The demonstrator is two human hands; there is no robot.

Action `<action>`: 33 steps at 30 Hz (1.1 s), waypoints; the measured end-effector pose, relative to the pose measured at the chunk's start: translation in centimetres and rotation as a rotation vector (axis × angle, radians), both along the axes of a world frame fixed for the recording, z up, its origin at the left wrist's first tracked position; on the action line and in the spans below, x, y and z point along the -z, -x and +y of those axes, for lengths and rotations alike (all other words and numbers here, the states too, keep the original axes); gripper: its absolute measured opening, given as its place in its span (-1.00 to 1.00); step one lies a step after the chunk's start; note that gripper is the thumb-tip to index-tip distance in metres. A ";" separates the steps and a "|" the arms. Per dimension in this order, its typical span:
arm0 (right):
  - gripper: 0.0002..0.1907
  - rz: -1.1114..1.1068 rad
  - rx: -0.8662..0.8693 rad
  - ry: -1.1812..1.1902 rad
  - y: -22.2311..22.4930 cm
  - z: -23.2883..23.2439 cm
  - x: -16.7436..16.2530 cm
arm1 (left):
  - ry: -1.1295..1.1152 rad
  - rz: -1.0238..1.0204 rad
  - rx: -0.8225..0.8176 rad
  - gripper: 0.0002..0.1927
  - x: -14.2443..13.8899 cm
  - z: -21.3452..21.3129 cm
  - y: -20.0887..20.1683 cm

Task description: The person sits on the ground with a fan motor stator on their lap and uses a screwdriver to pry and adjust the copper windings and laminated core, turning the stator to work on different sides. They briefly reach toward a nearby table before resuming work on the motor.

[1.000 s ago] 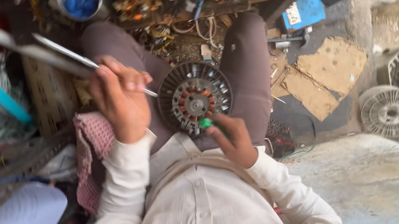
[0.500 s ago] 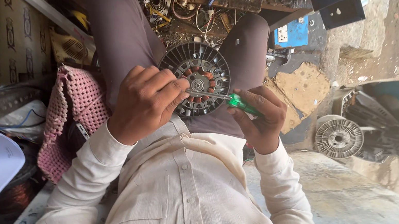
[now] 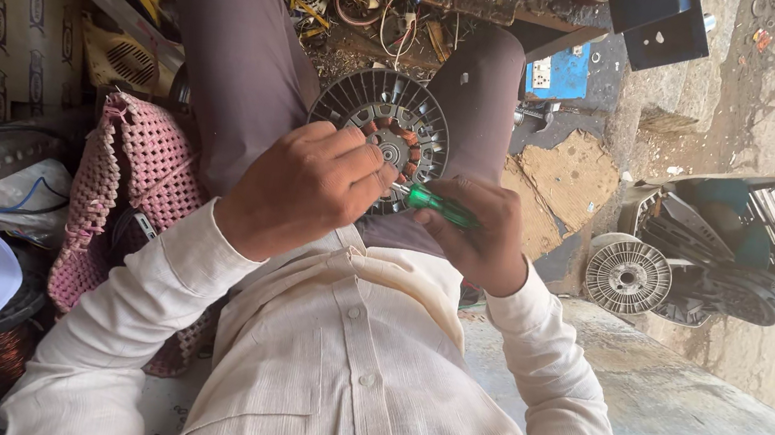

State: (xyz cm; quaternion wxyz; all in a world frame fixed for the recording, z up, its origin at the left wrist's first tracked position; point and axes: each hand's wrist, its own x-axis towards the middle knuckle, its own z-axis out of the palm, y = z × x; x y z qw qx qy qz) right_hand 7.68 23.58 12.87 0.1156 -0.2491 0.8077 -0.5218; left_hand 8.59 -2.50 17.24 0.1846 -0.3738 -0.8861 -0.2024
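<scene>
The round grey finned metal motor rotor with copper windings (image 3: pixel 381 131) rests on the lap: likely heavy, rigid, best gripped by its rim. Left hand (image 3: pixel 305 191) fingers pinch near the hub; right hand (image 3: pixel 476 235) fingers are clamped on the green-handled screwdriver (image 3: pixel 438 204).

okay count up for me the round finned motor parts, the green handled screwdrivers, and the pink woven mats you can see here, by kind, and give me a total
Round finned motor parts: 2, one on the lap under the left hand, one on the ground.
Green-handled screwdrivers: 1, in the right hand.
Pink woven mats: 1.
Total: 4
</scene>
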 end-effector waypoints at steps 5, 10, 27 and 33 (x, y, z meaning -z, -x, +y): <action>-0.79 -0.362 -0.034 0.201 -0.2 0.0 1.3 | 0.071 0.053 0.038 -0.95 0.1 -0.7 0.1; -0.73 -0.668 -0.143 0.249 -0.1 0.3 2.1 | 0.078 0.102 0.103 -0.95 0.4 -0.5 0.2; -0.69 -0.101 0.144 -0.112 -1.0 6.5 6.9 | -0.226 -0.223 -0.213 -0.64 7.6 -1.7 2.9; -0.64 0.022 0.119 -0.280 0.2 8.3 7.5 | -0.335 -0.300 -0.196 -0.50 15.4 3.2 4.3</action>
